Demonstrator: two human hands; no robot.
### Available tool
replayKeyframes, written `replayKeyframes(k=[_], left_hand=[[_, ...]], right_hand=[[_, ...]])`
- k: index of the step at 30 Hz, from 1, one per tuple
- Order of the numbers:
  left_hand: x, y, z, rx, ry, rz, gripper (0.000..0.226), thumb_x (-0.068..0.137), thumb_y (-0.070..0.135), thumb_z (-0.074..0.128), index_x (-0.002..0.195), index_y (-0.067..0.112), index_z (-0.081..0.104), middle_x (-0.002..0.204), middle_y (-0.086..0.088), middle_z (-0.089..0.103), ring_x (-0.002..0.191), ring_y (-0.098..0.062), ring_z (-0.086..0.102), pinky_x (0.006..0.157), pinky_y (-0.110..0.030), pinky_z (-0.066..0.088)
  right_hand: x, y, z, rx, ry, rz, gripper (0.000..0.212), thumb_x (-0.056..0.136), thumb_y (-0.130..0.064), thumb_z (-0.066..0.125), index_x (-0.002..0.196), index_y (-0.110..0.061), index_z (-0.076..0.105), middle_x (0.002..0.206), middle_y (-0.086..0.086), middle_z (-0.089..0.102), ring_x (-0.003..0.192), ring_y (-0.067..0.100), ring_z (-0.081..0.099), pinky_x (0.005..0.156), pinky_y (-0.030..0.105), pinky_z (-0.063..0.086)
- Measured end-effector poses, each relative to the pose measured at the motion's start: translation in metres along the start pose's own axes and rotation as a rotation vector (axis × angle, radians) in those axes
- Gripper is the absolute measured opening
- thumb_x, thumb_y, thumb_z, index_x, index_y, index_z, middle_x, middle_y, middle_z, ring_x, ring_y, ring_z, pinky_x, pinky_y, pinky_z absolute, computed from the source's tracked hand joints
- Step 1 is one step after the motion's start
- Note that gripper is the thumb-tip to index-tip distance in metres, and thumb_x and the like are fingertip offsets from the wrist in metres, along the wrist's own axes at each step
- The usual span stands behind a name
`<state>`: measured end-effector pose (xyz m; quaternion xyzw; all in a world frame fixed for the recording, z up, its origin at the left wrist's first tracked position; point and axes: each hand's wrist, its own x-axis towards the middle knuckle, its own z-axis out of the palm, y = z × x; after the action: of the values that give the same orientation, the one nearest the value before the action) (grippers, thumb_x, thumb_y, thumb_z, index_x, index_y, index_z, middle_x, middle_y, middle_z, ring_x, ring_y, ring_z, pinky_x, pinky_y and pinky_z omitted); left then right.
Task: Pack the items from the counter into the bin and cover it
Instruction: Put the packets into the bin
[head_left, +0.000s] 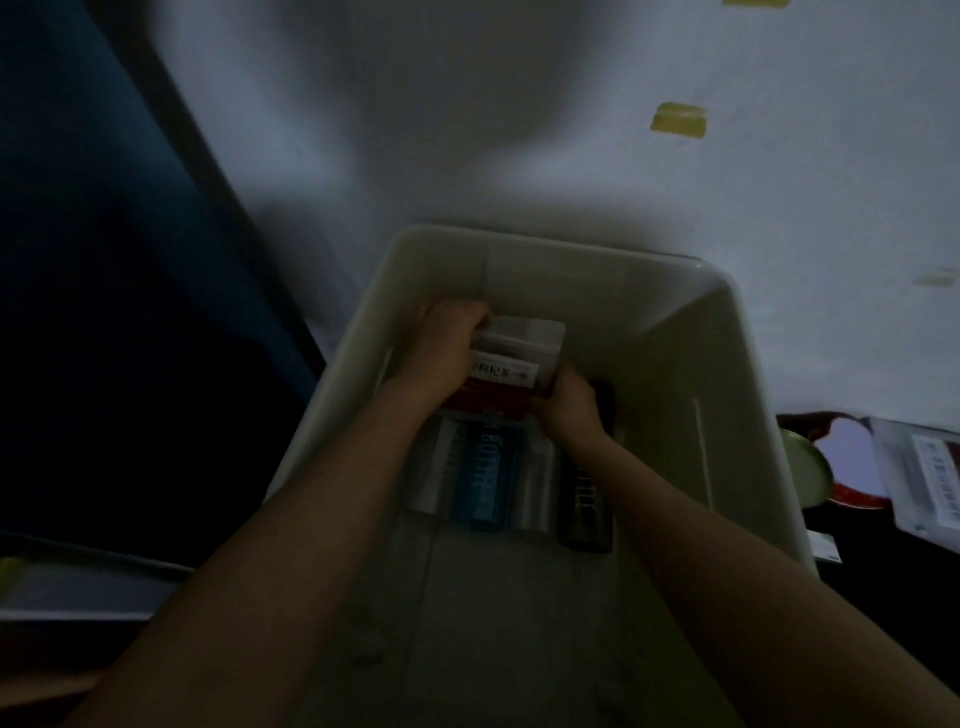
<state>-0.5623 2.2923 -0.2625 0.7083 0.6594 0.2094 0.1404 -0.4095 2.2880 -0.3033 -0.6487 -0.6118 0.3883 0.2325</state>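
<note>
A red and white box (511, 371) is held inside the white bin (727, 364), near its far wall. It is gripped on its left side by the left hand (441, 348) and on its right side by the right hand (569, 408). A blue box (485, 473) and a black box (584, 504) are seen lying flat on the bin floor, just nearer.

cream bin (691, 364), red-white box (506, 376), blue bottle (485, 478)

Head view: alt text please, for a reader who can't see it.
Both hands, left hand and right hand, hold a red-and-white box inside an open pale bin, above a blue package on its floor. Lighting is dim.
</note>
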Motion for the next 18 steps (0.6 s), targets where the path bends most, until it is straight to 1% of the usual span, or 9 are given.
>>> replayKeyframes(k=[1, 3, 5, 7, 9, 11, 14, 16, 18], left_hand=[[0.0, 0.0, 0.0, 0.025, 0.003, 0.013, 0.02, 0.086, 0.001, 0.048, 0.097, 0.008, 0.063, 0.103, -0.012, 0.063, 0.097, -0.027, 0.057, 0.085, -0.039, 0.048], [0.0, -0.003, 0.002, 0.075, 0.034, 0.038, 0.026, 0.085, 0.002, 0.05, 0.106, 0.01, 0.061, 0.108, -0.013, 0.061, 0.103, -0.03, 0.055, 0.088, -0.038, 0.045], [-0.003, -0.002, 0.002, 0.13, 0.064, 0.034, 0.041, 0.086, 0.004, 0.053, 0.126, 0.01, 0.052, 0.122, -0.015, 0.055, 0.113, -0.032, 0.049, 0.094, -0.038, 0.04], [-0.006, 0.001, 0.002, 0.163, 0.05, 0.005, 0.054, 0.086, 0.01, 0.057, 0.137, 0.011, 0.041, 0.13, -0.017, 0.047, 0.119, -0.033, 0.043, 0.097, -0.039, 0.037], [-0.01, 0.004, 0.002, 0.201, 0.024, -0.002, 0.057, 0.085, 0.015, 0.059, 0.139, 0.013, 0.038, 0.128, -0.017, 0.044, 0.119, -0.033, 0.042, 0.097, -0.04, 0.038], [-0.013, 0.007, 0.001, 0.249, 0.021, -0.004, 0.055, 0.084, 0.018, 0.059, 0.135, 0.014, 0.04, 0.126, -0.016, 0.045, 0.119, -0.033, 0.042, 0.097, -0.04, 0.037], [-0.017, 0.014, -0.001, 0.278, 0.048, -0.01, 0.053, 0.082, 0.022, 0.06, 0.132, 0.014, 0.043, 0.127, -0.015, 0.045, 0.119, -0.032, 0.041, 0.099, -0.04, 0.035], [-0.021, 0.021, -0.005, 0.257, 0.06, -0.003, 0.057, 0.082, 0.023, 0.061, 0.135, 0.015, 0.041, 0.128, -0.015, 0.044, 0.12, -0.032, 0.04, 0.101, -0.041, 0.035], [-0.024, 0.03, -0.01, 0.222, 0.072, 0.008, 0.058, 0.085, 0.022, 0.059, 0.138, 0.015, 0.038, 0.129, -0.016, 0.043, 0.12, -0.032, 0.039, 0.102, -0.041, 0.035]], right_hand=[[0.001, 0.001, 0.0, 0.0, 0.023, 0.006, 0.025, 0.089, 0.0, 0.057, 0.113, 0.003, 0.055, 0.119, 0.017, 0.061, 0.111, 0.026, 0.058, 0.075, 0.016, 0.041], [0.006, 0.003, 0.001, 0.0, 0.078, 0.027, 0.024, 0.089, -0.001, 0.057, 0.111, 0.005, 0.053, 0.116, 0.018, 0.06, 0.108, 0.028, 0.058, 0.074, 0.021, 0.042], [0.011, 0.004, 0.001, -0.011, 0.087, 0.012, 0.029, 0.087, -0.003, 0.059, 0.115, 0.004, 0.052, 0.119, 0.018, 0.059, 0.11, 0.028, 0.058, 0.076, 0.023, 0.041], [0.013, 0.005, 0.001, -0.044, 0.049, -0.013, 0.039, 0.086, -0.005, 0.062, 0.123, 0.001, 0.051, 0.124, 0.014, 0.058, 0.114, 0.025, 0.057, 0.077, 0.018, 0.04], [0.013, 0.005, -0.001, -0.05, 0.042, -0.01, 0.045, 0.086, -0.01, 0.063, 0.127, 0.0, 0.048, 0.128, 0.015, 0.056, 0.116, 0.025, 0.056, 0.078, 0.017, 0.04], [0.012, 0.004, -0.005, -0.008, 0.071, 0.02, 0.047, 0.086, -0.012, 0.064, 0.126, 0.002, 0.044, 0.13, 0.018, 0.052, 0.117, 0.029, 0.053, 0.083, 0.023, 0.041], [0.007, -0.002, -0.017, 0.011, 0.091, 0.035, 0.048, 0.085, -0.014, 0.066, 0.124, 0.002, 0.043, 0.13, 0.02, 0.049, 0.116, 0.031, 0.053, 0.087, 0.029, 0.044], [0.002, -0.007, -0.026, 0.008, 0.115, 0.004, 0.048, 0.083, -0.013, 0.067, 0.123, 0.001, 0.044, 0.129, 0.02, 0.05, 0.116, 0.032, 0.053, 0.09, 0.032, 0.045], [-0.007, -0.013, -0.037, -0.004, 0.152, -0.044, 0.047, 0.083, -0.013, 0.067, 0.122, 0.001, 0.046, 0.126, 0.019, 0.052, 0.115, 0.032, 0.053, 0.087, 0.03, 0.045]])
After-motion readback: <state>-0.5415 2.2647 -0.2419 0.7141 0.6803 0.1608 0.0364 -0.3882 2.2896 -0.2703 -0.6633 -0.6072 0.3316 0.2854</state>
